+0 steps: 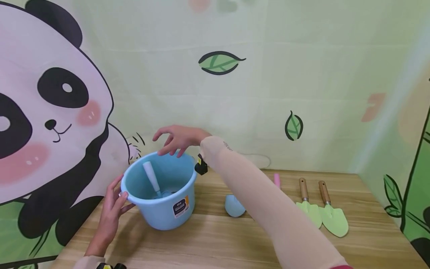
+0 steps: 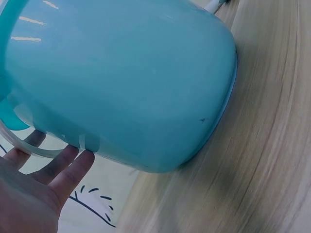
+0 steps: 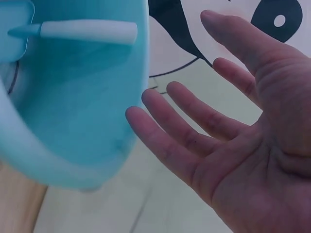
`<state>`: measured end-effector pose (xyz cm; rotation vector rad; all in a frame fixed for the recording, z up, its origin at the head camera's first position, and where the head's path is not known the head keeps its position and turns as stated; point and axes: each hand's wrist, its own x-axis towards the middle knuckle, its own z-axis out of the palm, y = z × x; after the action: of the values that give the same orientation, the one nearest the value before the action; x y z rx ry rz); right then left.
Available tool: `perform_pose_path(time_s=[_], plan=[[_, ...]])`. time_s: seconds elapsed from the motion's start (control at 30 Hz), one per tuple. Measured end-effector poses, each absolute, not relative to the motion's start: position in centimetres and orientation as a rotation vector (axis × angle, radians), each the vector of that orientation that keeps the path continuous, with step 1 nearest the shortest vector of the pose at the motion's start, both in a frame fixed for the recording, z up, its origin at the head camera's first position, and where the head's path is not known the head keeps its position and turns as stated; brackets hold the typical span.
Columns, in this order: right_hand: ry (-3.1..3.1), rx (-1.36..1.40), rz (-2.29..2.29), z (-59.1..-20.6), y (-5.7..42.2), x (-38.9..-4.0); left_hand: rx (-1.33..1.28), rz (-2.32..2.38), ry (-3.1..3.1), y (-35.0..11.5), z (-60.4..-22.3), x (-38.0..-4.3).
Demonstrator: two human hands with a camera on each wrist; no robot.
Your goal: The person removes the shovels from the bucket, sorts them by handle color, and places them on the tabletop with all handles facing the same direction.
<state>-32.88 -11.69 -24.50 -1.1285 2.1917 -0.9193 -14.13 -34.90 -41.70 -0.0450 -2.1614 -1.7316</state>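
A light blue bucket [image 1: 168, 215] with a label stands upright at the left of the table. My left hand [image 1: 111, 209] touches its left side at the rim; in the left wrist view spread, fairly straight fingers [image 2: 68, 172] meet the wall beside the pale carrying handle [image 2: 41, 153]. Inside the bucket leans a tool with a pale blue handle [image 1: 151, 176]; its lower end is partly hidden by the near rim. Over the far rim hovers my right hand [image 1: 181, 139], its fingers spread and loosely bent with nothing in them.
Right of the bucket lies a rounded blue piece [image 1: 234, 206], partly behind my right forearm. A pink handle [image 1: 277, 180] shows beyond that sleeve. Farther right are two green trowels [image 1: 334, 221] with wooden handles. A panda-printed cloth [image 1: 322, 56] hangs behind the table.
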Motion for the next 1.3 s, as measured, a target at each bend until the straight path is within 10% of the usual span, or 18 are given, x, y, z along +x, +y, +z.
perform_pose_path(time_s=[1.3], plan=[[2.233,-0.892,-0.883,-27.7,-18.0,-30.6,-0.069,-1.710,-2.186,-35.4,-41.9,-14.2]])
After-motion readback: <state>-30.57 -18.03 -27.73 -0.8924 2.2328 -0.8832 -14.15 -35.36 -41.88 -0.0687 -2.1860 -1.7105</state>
